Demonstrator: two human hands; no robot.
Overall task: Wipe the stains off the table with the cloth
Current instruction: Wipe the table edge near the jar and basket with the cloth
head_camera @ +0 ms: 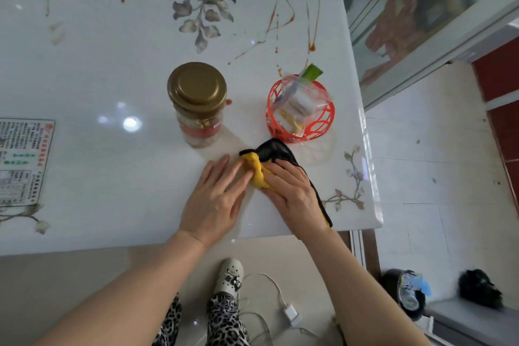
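With the cloth (257,173) bunched at lower centre under the flat, pressing right hand (290,192) and the left hand (216,195) spread beside it, a sweep toward the upper-frame stains (280,8) could knock the jar (197,104) or basket (300,114).

Cloth (276,150) partly covered — printed card (19,161) cut by left edge, text unreadable.

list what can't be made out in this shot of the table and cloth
All in the head view:
1. Hidden: the middle of the cloth, under the right hand.
2. Cut off: the printed sheet, by the left edge; its text is too small.
3. Blurred: the label of the jar, seen from above.
4. Cut off: the stains, as the top edge cuts the table.
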